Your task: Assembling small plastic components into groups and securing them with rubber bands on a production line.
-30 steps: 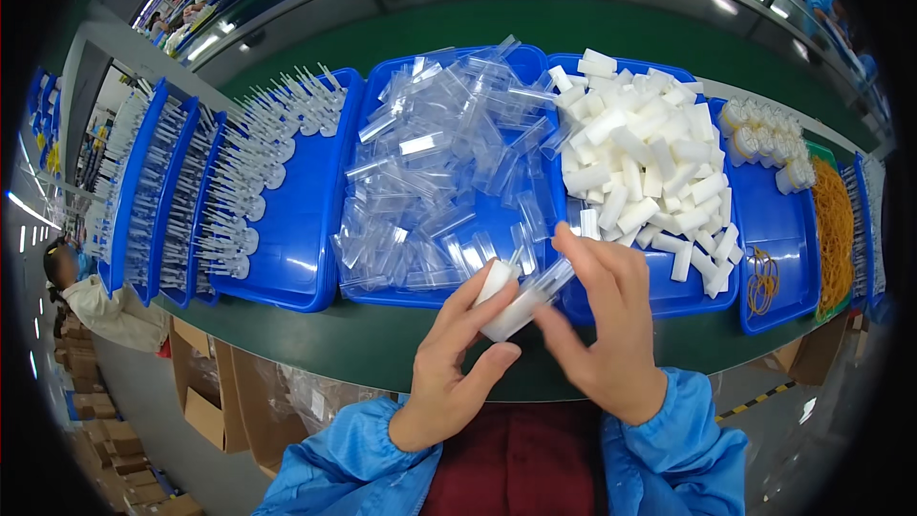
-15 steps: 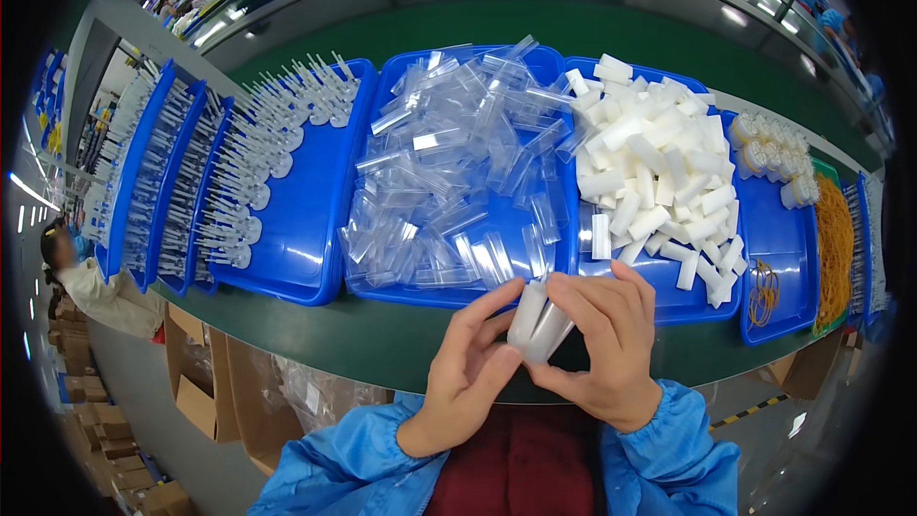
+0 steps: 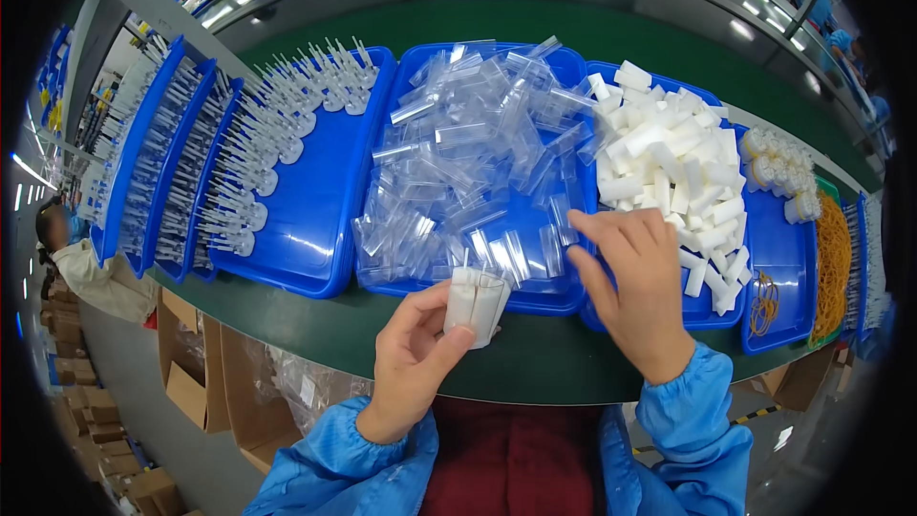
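Observation:
My left hand (image 3: 420,344) is closed around a small bundle of white foam-like cylinders (image 3: 474,298), partly wrapped in clear plastic, with a thin pin poking up at the top. My fingers hide its lower left side. My right hand (image 3: 635,272) is over the gap between two trays, thumb and forefinger apart, with nothing seen between them. Its fingertips are close to the clear plastic sleeves (image 3: 552,247) at the right edge of the middle tray; whether they touch one I cannot tell. More clear sleeves (image 3: 458,143) and a heap of white cylinders (image 3: 669,158) lie beyond.
Blue trays (image 3: 315,182) at left hold upright pin-like parts on round bases. To the right are white rolls (image 3: 778,167), a few rubber bands (image 3: 764,306) and an orange heap of bands (image 3: 834,258). Cardboard boxes (image 3: 196,373) stand below the green table's (image 3: 315,339) front edge.
My right hand has let go of the white bundle and moved right and forward towards the sleeves. My left hand has drawn the bundle left. The view has shifted slightly.

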